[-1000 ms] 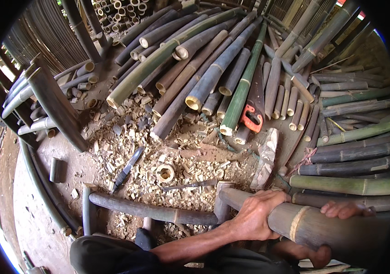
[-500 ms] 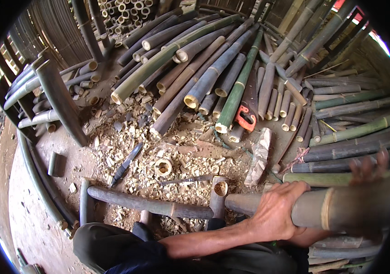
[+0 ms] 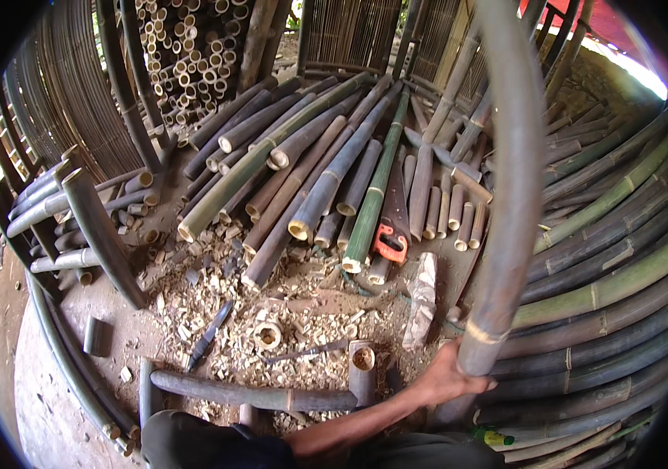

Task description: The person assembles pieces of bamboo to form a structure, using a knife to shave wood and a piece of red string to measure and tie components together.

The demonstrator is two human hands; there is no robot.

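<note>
My left hand [image 3: 447, 378] is closed around the lower end of a long grey-brown bamboo pole [image 3: 506, 195]. The pole stands nearly upright, leaning slightly, and its top runs out past the upper edge of the picture. A pale ring at a node [image 3: 483, 333] shows just above my fingers. Below the hand, a darker bamboo piece [image 3: 453, 410] is partly hidden by my wrist. My right hand does not show. In front of my knees lies a horizontal bamboo bar [image 3: 256, 393], beside a short upright bamboo post with a hole [image 3: 362, 375].
Wood chips [image 3: 224, 328] cover the ground, with a dark-handled knife [image 3: 210, 334], a second narrow blade [image 3: 307, 352] and a short hollow bamboo piece [image 3: 268, 335] among them. An orange-handled saw [image 3: 391, 241] leans among bamboo poles [image 3: 303, 180]. More poles [image 3: 600, 363] are stacked at right.
The bamboo pole has swung from lying across the right side to nearly upright. My right hand, blurred at far right before, is out of sight. The view has tilted upward.
</note>
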